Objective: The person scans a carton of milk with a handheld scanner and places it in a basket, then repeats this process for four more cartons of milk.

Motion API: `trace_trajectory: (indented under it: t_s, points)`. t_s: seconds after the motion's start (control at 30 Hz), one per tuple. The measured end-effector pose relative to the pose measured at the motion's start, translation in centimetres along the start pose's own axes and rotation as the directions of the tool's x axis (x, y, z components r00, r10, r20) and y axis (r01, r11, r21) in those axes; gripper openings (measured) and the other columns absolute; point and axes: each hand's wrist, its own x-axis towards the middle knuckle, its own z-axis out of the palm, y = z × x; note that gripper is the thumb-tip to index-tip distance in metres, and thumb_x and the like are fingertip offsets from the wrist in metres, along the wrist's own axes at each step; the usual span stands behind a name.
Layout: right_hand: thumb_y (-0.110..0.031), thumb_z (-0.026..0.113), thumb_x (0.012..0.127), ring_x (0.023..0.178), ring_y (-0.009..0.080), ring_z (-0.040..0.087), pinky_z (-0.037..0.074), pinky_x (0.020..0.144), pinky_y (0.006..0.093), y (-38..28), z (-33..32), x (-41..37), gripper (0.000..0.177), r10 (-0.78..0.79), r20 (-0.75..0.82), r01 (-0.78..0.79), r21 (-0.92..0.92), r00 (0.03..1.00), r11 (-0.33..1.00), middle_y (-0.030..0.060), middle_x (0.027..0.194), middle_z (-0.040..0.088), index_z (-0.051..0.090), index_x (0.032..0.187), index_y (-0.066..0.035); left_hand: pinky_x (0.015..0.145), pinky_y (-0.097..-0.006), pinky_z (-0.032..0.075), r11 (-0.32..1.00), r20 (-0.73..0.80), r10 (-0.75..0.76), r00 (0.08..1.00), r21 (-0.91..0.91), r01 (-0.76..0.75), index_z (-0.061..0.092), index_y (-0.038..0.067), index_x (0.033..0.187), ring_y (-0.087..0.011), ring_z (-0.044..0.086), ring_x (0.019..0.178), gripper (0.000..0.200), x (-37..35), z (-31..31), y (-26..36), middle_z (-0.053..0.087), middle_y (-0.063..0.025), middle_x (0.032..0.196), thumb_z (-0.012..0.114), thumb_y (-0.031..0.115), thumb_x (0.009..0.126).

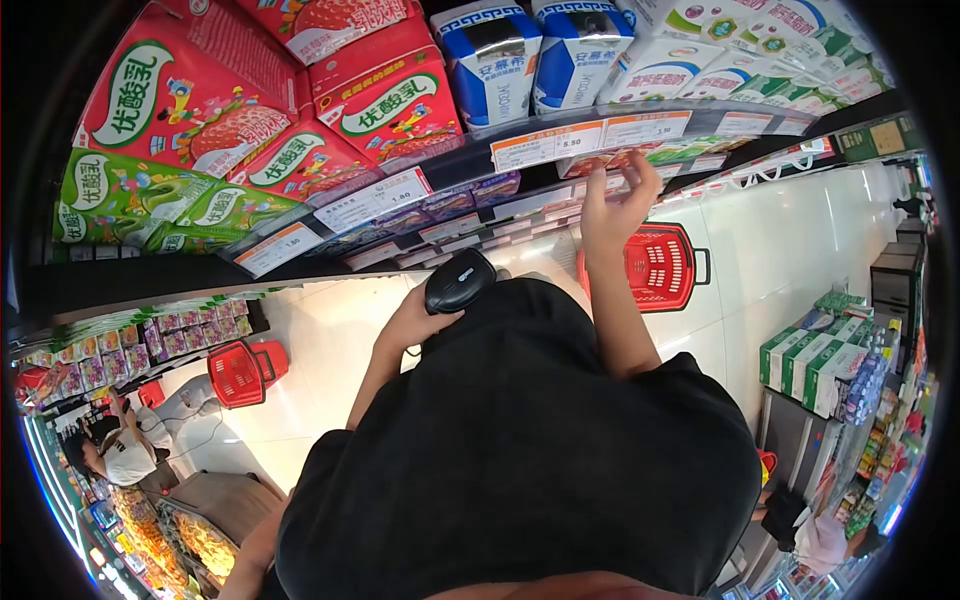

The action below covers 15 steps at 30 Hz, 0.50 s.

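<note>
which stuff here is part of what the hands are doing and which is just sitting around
In hand:
- scanner, gripped by the left hand
- price labels on the shelf edge, reached by the right hand

Just lying about:
- red basket on the floor
- second red basket
- milk cartons
- red drink packs
- green boxes

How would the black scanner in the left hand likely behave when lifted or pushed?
The scanner looks like rigid moulded plastic, so probably stiff, not floppy. The left hand alone carries it, so it is likely light. Its smooth rounded head may slip somewhat.
</note>
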Motion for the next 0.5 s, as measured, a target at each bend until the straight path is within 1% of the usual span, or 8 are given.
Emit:
trace_trajectory:
  t_s: [0.03, 0.07, 0.1, 0.2, 0.23, 0.3, 0.43, 0.5]
  points:
    - [-0.005, 0.072, 0.076, 0.106, 0.0291, 0.05, 0.043, 0.09, 0.0386, -0.1, 0.3, 0.5, 0.047, 0.001, -0.002, -0.001, -0.001, 1.0, 1.0, 0.0186, 0.116, 0.051, 0.051, 0.118, 0.003, 0.092, -0.0296, 0.046, 1.0, 0.008, -0.011, 1.0, 0.004, 0.011, 0.051, -0.002, 0.131, -0.0151, 0.059, 0.103, 0.064, 0.0, 0.1, 0.1, 0.064, -0.0093, 0.114, 0.078, 0.01, 0.073]
    - [-0.009, 0.076, 0.073, 0.105, 0.0295, 0.048, 0.042, 0.09, 0.0392, -0.2, 0.6, 1.0, 0.057, 0.004, 0.006, -0.004, -0.01, 1.0, 1.0, 0.0181, 0.115, 0.048, 0.047, 0.121, 0.004, 0.095, -0.0306, 0.044, 1.0, 0.016, -0.022, 1.0, 0.009, 0.022, 0.051, -0.002, 0.131, -0.016, 0.058, 0.107, 0.065, 0.1, 0.1, 0.3, 0.064, -0.0101, 0.116, 0.077, 0.01, 0.073]
    - [-0.012, 0.08, 0.071, 0.104, 0.0298, 0.046, 0.041, 0.09, 0.0398, -0.3, 0.9, 1.4, 0.067, 0.006, 0.013, -0.006, -0.017, 1.0, 1.0, 0.0176, 0.114, 0.045, 0.043, 0.124, 0.005, 0.095, -0.0306, 0.044, 1.0, 0.016, -0.023, 1.0, 0.011, 0.022, 0.051, -0.002, 0.131, -0.016, 0.058, 0.107, 0.065, 0.1, 0.2, 0.5, 0.064, -0.0101, 0.116, 0.077, 0.01, 0.073]
    - [-0.018, 0.087, 0.066, 0.103, 0.031, 0.043, 0.04, 0.09, 0.0416, -0.4, 1.8, 1.7, 0.08, 0.07, -0.015, -0.071, -0.069, 0.997, 0.995, 0.0185, 0.112, 0.042, 0.039, 0.125, 0.005, 0.095, -0.0303, 0.045, 0.999, 0.023, -0.018, 1.0, 0.028, 0.017, 0.05, -0.002, 0.132, -0.0163, 0.059, 0.107, 0.066, 0.2, 0.1, 0.7, 0.064, -0.0104, 0.116, 0.077, 0.01, 0.074]
    - [-0.018, 0.087, 0.066, 0.103, 0.031, 0.043, 0.04, 0.09, 0.0416, -0.5, 2.0, 1.7, 0.08, 0.069, -0.012, -0.07, -0.064, 0.998, 0.995, 0.0185, 0.112, 0.042, 0.039, 0.125, 0.005, 0.095, -0.0304, 0.044, 0.998, 0.03, -0.023, 0.999, 0.052, 0.022, 0.049, -0.002, 0.133, -0.0165, 0.059, 0.107, 0.067, 0.3, 0.0, 0.5, 0.064, -0.0107, 0.117, 0.077, 0.01, 0.074]
    - [-0.018, 0.088, 0.066, 0.105, 0.024, 0.047, 0.04, 0.093, 0.0368, -0.7, 2.3, 1.6, 0.087, 0.038, 0.021, -0.035, -0.129, 0.999, 0.991, 0.0142, 0.115, 0.041, 0.035, 0.13, 0.006, 0.095, -0.0304, 0.044, 0.997, 0.036, -0.031, 0.999, 0.074, 0.028, 0.048, -0.002, 0.134, -0.0167, 0.059, 0.108, 0.068, 0.2, 0.0, 0.3, 0.064, -0.011, 0.117, 0.077, 0.01, 0.074]
    - [-0.018, 0.09, 0.063, 0.103, 0.0231, 0.048, 0.041, 0.091, 0.036, -0.5, 2.7, 1.9, 0.088, 0.089, 0.03, -0.083, -0.178, 0.996, 0.981, 0.0144, 0.114, 0.041, 0.034, 0.127, 0.006, 0.096, -0.0305, 0.044, 0.998, 0.028, -0.016, 0.999, 0.057, 0.015, 0.047, -0.002, 0.136, -0.017, 0.059, 0.109, 0.07, -0.1, 0.3, 0.2, 0.063, -0.0112, 0.118, 0.076, 0.009, 0.074]
    - [-0.017, 0.089, 0.064, 0.101, 0.0226, 0.048, 0.041, 0.091, 0.0359, -0.6, 2.8, 2.0, 0.083, 0.036, 0.02, -0.032, -0.178, 0.999, 0.984, 0.0134, 0.112, 0.04, 0.036, 0.122, 0.006, 0.096, -0.0305, 0.044, 0.998, 0.019, -0.017, 1.0, 0.059, 0.016, 0.046, -0.002, 0.136, -0.017, 0.059, 0.109, 0.07, -0.4, 0.3, 0.2, 0.063, -0.0112, 0.118, 0.076, 0.009, 0.074]
